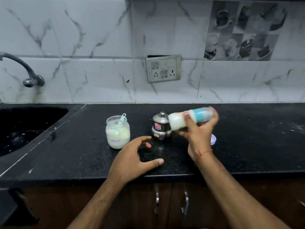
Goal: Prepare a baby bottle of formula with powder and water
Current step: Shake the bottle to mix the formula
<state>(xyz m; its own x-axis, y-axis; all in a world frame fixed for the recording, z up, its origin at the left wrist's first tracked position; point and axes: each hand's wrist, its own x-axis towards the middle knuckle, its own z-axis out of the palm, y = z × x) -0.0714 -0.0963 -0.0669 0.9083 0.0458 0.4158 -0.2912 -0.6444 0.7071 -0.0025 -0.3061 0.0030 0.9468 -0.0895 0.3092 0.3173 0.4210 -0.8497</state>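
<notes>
Baby bottle (pixel 189 119): it lies almost on its side in the air above the black countertop (pixel 247 146), base toward nine o'clock, top end toward three o'clock. White milky liquid fills the base half; a blue band rings it past the middle. It is blurred, so I cannot make out the teat end.
My right hand (pixel 198 129): clenched around the bottle's middle, fingers wrapped over the far side, thumb on the near side. A red thread (pixel 203 152) circles my wrist.
My left hand (pixel 133 160): released and holding nothing, palm down at about seven o'clock from the bottle, fingers spread and curled; I cannot tell whether it touches the counter.
Steel pot (pixel 160 126): a small lidded vessel with a knob and a red label, standing upright just behind and below the bottle's base.
Powder jar (pixel 118 132): clear, open, about half full of pale powder, at nine o'clock from the steel pot and near it. A light blue scoop (pixel 121 120) stands in it, handle leaning against the rim.
White object (pixel 213 139): a small round piece on the counter at three o'clock from my right wrist, mostly hidden.
Sink (pixel 24 129): black basin at far nine o'clock, with a tap (pixel 24 70) on the marble-tiled wall above.
Socket panel (pixel 163 68): on the wall at twelve o'clock.
Cabinet handles (pixel 156 202): two, below the counter edge at six o'clock.
</notes>
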